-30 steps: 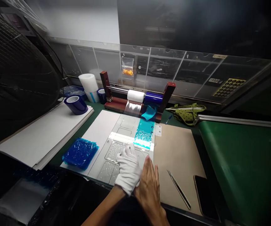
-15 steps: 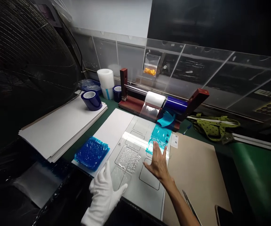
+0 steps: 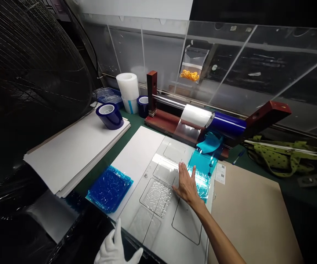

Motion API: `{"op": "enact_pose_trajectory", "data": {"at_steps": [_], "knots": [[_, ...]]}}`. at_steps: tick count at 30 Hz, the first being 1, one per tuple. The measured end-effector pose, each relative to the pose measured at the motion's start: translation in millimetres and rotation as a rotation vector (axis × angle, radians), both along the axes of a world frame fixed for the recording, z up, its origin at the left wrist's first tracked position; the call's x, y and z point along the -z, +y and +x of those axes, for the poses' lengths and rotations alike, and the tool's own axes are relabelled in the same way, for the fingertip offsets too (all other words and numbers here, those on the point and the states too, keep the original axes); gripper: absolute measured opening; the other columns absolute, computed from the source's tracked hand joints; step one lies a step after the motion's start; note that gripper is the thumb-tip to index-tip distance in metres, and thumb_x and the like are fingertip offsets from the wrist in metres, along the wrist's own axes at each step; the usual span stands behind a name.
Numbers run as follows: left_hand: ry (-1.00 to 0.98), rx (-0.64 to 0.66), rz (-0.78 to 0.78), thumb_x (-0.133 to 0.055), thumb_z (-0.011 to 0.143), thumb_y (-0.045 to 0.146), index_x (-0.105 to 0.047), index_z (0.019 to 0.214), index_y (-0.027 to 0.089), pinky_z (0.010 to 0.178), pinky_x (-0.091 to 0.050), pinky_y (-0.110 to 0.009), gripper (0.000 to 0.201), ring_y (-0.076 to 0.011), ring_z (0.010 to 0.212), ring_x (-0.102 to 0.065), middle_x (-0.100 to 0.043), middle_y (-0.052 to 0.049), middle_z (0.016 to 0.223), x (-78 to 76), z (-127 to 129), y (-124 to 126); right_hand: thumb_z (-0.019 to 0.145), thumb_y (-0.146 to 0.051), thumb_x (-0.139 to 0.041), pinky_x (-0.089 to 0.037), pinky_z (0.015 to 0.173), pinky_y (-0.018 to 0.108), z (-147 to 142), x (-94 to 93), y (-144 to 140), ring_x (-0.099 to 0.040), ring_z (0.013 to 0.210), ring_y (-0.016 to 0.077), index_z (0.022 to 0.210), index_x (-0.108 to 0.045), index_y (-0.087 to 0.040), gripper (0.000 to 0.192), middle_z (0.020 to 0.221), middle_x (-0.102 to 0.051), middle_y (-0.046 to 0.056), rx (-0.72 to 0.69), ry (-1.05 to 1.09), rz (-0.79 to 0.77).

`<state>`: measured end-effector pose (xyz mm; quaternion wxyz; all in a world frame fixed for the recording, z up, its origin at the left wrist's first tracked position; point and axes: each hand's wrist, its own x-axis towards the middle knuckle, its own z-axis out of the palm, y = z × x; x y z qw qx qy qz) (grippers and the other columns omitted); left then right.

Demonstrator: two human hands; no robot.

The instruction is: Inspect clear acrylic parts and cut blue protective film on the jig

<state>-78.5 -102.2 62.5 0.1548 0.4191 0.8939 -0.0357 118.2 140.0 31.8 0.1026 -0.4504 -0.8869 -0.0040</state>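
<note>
My bare right hand (image 3: 186, 186), fingers stretched out, is over the pale marked board (image 3: 186, 246), just left of a turquoise film strip (image 3: 201, 165); whether it presses on the surface I cannot tell. In a white glove, my left hand (image 3: 113, 246) hovers at the board's near left edge with thumb and fingers apart and nothing in it. Wrinkled clear film (image 3: 158, 196) covers one outlined rectangle on the board. To the left, a stack of dark blue film pieces (image 3: 110, 189) lies on a white sheet (image 3: 138, 148).
Behind the board stands a dark red wooden dispenser (image 3: 165, 123) with a clear roll (image 3: 196, 114) and a blue roll (image 3: 227, 123). A blue tape roll (image 3: 109, 116) rests on a paper stack (image 3: 73, 154) at left. Brown cardboard (image 3: 252, 205) and a green dotted bag (image 3: 290, 156) lie right.
My right hand has moved off the turquoise film to its left. My gloved left hand has drawn back toward the near edge. The view has shifted.
</note>
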Motion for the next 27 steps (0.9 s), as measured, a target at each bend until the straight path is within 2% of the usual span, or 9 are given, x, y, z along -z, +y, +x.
{"op": "enact_pose_trajectory", "data": {"at_steps": [6, 10, 12, 14, 16, 18, 22, 24, 27], "knots": [[0.01, -0.003, -0.024, -0.053, 0.066, 0.057, -0.026, 0.142, 0.007, 0.087, -0.04, -0.045, 0.095, -0.0356, 0.11, -0.047, -0.044, -0.019, 0.124, 15.7, -8.4, 0.2, 0.08, -0.043, -0.053, 0.004, 0.107, 0.065, -3.5, 6.5, 2.8, -0.02, 0.138, 0.0349, 0.145, 0.012, -0.003, 0.1, 0.147, -0.028, 0.026, -0.014, 0.009, -0.037], [0.006, 0.01, 0.006, -0.049, 0.07, 0.057, -0.023, 0.143, 0.007, 0.089, -0.039, -0.046, 0.092, -0.0357, 0.112, -0.046, -0.043, -0.02, 0.125, 12.5, -11.3, 4.2, 0.08, -0.051, -0.052, 0.004, 0.104, 0.068, 5.6, 2.8, 0.2, -0.009, 0.14, 0.0369, 0.147, 0.004, -0.009, 0.097, 0.152, -0.015, 0.023, 0.04, 0.093, -0.067], [-0.002, -0.004, 0.002, -0.049, 0.069, 0.058, -0.021, 0.143, 0.006, 0.09, -0.038, -0.048, 0.095, -0.0366, 0.112, -0.046, -0.042, -0.021, 0.125, 9.6, -13.5, 8.1, 0.082, -0.055, -0.048, -0.003, 0.106, 0.065, 23.6, 2.1, 0.9, -0.013, 0.14, 0.0358, 0.148, -0.007, -0.012, 0.088, 0.151, -0.017, 0.02, 0.161, 0.218, -0.084], [-0.015, -0.028, -0.014, -0.049, 0.068, 0.061, -0.021, 0.143, 0.006, 0.09, -0.038, -0.049, 0.098, -0.0375, 0.112, -0.046, -0.042, -0.021, 0.125, 8.5, -16.3, 11.7, 0.084, -0.058, -0.042, -0.02, 0.107, 0.055, 50.2, 4.5, 5.7, -0.03, 0.133, 0.0322, 0.144, -0.024, -0.015, 0.076, 0.146, -0.03, 0.018, 0.431, 0.43, -0.137], [-0.036, -0.047, -0.025, -0.048, 0.067, 0.063, -0.021, 0.143, 0.007, 0.089, -0.039, -0.051, 0.099, -0.038, 0.111, -0.046, -0.042, -0.021, 0.125, 9.2, -18.0, 14.2, 0.083, -0.061, -0.035, -0.038, 0.096, 0.044, 80.0, 9.8, 15.0, -0.05, 0.114, 0.0289, 0.133, -0.043, -0.014, 0.069, 0.132, -0.044, 0.018, 0.732, 0.611, -0.216], [-0.07, -0.049, -0.023, -0.048, 0.066, 0.065, -0.022, 0.143, 0.009, 0.087, -0.04, -0.052, 0.099, -0.0378, 0.11, -0.047, -0.043, -0.02, 0.125, 10.2, -17.8, 15.3, 0.08, -0.067, -0.032, -0.045, 0.083, 0.039, 105.8, 16.7, 27.7, -0.058, 0.094, 0.0272, 0.115, -0.058, -0.012, 0.071, 0.118, -0.053, 0.018, 0.905, 0.674, -0.294], [-0.12, -0.022, 0.01, -0.047, 0.066, 0.065, -0.025, 0.143, 0.011, 0.085, -0.042, -0.051, 0.096, -0.0364, 0.108, -0.05, -0.044, -0.019, 0.124, 8.3, -13.7, 15.6, 0.067, -0.074, -0.043, -0.045, 0.072, 0.036, 131.8, 28.0, 52.5, -0.059, 0.081, 0.0275, 0.084, -0.068, -0.014, 0.068, 0.091, -0.063, 0.015, 0.981, 0.65, -0.396], [-0.121, -0.019, 0.024, -0.047, 0.067, 0.065, -0.025, 0.143, 0.012, 0.085, -0.043, -0.051, 0.095, -0.0361, 0.107, -0.05, -0.044, -0.019, 0.124, 4.8, -12.0, 15.4, 0.064, -0.076, -0.045, -0.044, 0.068, 0.035, 135.5, 29.9, 59.7, -0.059, 0.079, 0.0283, 0.08, -0.068, -0.014, 0.068, 0.084, -0.064, 0.015, 1.028, 0.654, -0.424], [-0.111, -0.028, 0.047, -0.044, 0.069, 0.064, -0.023, 0.143, 0.012, 0.084, -0.044, -0.05, 0.093, -0.036, 0.107, -0.051, -0.044, -0.019, 0.124, -1.7, -9.9, 14.3, 0.064, -0.077, -0.044, -0.043, 0.066, 0.036, 138.2, 28.3, 63.0, -0.059, 0.08, 0.0296, 0.084, -0.066, -0.012, 0.071, 0.086, -0.064, 0.017, 1.07, 0.677, -0.441]]}}
